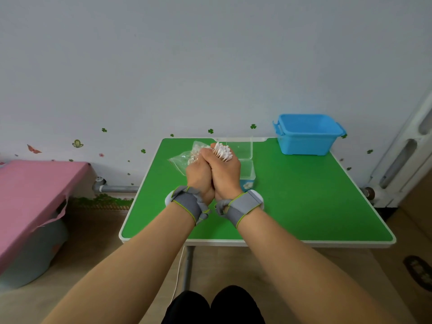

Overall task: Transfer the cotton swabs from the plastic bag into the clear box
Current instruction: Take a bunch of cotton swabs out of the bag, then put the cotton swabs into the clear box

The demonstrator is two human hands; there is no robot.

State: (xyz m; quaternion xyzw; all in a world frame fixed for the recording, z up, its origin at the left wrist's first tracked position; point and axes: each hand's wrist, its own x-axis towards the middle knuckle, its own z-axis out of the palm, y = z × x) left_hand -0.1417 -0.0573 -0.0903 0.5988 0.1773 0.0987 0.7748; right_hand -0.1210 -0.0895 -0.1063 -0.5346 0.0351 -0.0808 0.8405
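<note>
Mid-transfer. Right hand (225, 174) is clenched round a bundle of cotton swabs (223, 152), just left of the clear box (250, 172). Left hand (198, 174) grips the plastic bag (181, 160), further left of the box. Next, probably: pull the bundle free, carry it over the box, loosen the fingers.

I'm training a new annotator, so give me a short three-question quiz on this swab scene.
1. True or false: the blue bin stands on the floor.
2. Which hand grips the swabs? A: left. B: right. C: neither.
3. What does the left hand hold?

Key
1. False: it stands on the table.
2. B: the right hand has its fingers curled round the bundle.
3. The bag.
</note>
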